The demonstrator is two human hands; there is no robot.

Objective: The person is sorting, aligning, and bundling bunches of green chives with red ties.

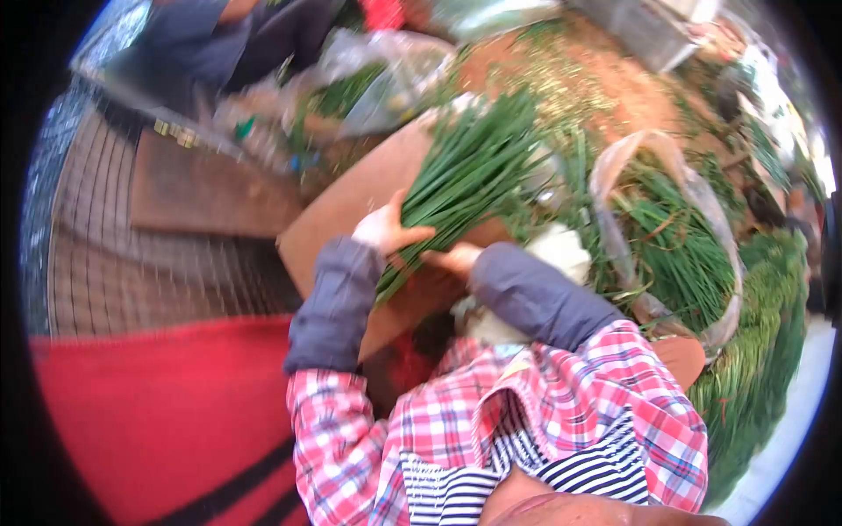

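Green stalks (474, 167) between the hands (383, 230)

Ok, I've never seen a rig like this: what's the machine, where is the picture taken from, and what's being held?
There is no machine: a person works bare-handed, filmed by a camera worn on the head, looking down. The left hand grips a bunch of long green leaves above a brown board; the right hand is at the bunch's lower end. To the right are a clear plastic bag holding more greens and a leafy pile. Another person shows at upper left.
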